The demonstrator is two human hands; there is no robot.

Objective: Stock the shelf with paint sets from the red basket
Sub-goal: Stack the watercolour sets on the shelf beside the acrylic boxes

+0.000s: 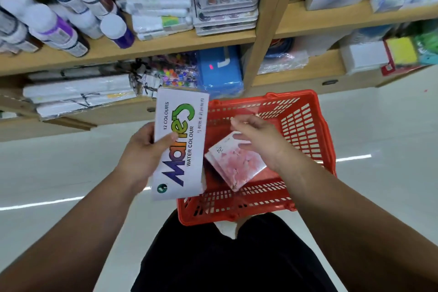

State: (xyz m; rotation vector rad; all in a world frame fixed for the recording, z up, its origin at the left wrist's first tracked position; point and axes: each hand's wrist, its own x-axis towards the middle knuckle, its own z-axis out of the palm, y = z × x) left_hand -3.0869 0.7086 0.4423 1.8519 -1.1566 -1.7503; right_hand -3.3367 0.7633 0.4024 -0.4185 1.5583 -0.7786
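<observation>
Currently: left hand (142, 152) grips watercolour box (180, 149), centre frame; right hand (260, 142) loosely curled, apparently empty, over pink set (239, 166) in red basket (292, 95). Risk: one-handed grip, box may slip

Just one camera, head-worn and wide-angle, looking forward and steeply down. Forearms run in from the near corners. The left hand (142, 152) with its water colour box (180, 144) and the right hand (258, 142) sit close, mid-frame, over the red basket (292, 95). The shelf (166, 48) fills the far edge, bowed by the lens, with floor (379, 137) left and right.
</observation>
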